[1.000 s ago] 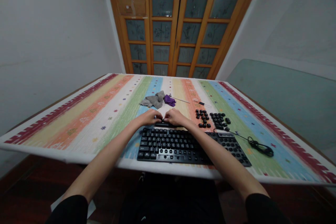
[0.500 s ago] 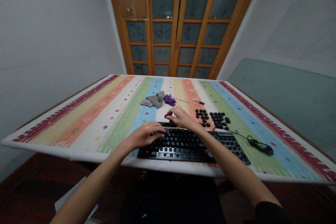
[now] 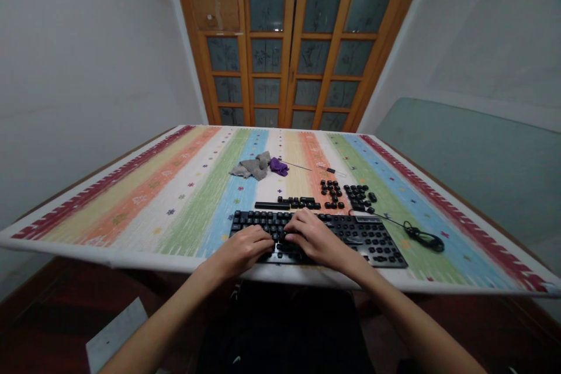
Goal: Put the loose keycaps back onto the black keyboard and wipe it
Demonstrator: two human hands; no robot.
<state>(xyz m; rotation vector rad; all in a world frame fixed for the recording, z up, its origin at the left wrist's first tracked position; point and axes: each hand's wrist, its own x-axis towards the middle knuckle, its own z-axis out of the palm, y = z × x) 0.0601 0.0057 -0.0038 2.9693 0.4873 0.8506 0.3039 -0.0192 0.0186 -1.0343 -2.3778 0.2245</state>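
Note:
A black keyboard [image 3: 377, 245] lies near the table's front edge, keycaps on its left part and bare key positions on its right. Over its middle, my right hand [image 3: 315, 239] has thumb and index finger pinched together on what looks like a small black keycap, mostly hidden by the fingers. My left hand [image 3: 248, 248] rests on the keyboard's front left, fingers stretched over the keys and holding nothing that I can see. Just behind the keyboard lie a long black keycap [image 3: 272, 205] and several loose keycaps [image 3: 302, 201].
More loose keycaps [image 3: 357, 193] sit at the back right, beside a coiled black cable [image 3: 425, 238]. Farther back lie a grey cloth [image 3: 254, 166], a purple cloth [image 3: 279, 166], a thin rod [image 3: 298, 165] and a small black-handled tool [image 3: 330, 170].
My right hand has come from the loose keycaps behind the keyboard down onto its middle. My left hand has shifted slightly toward the keyboard's front edge.

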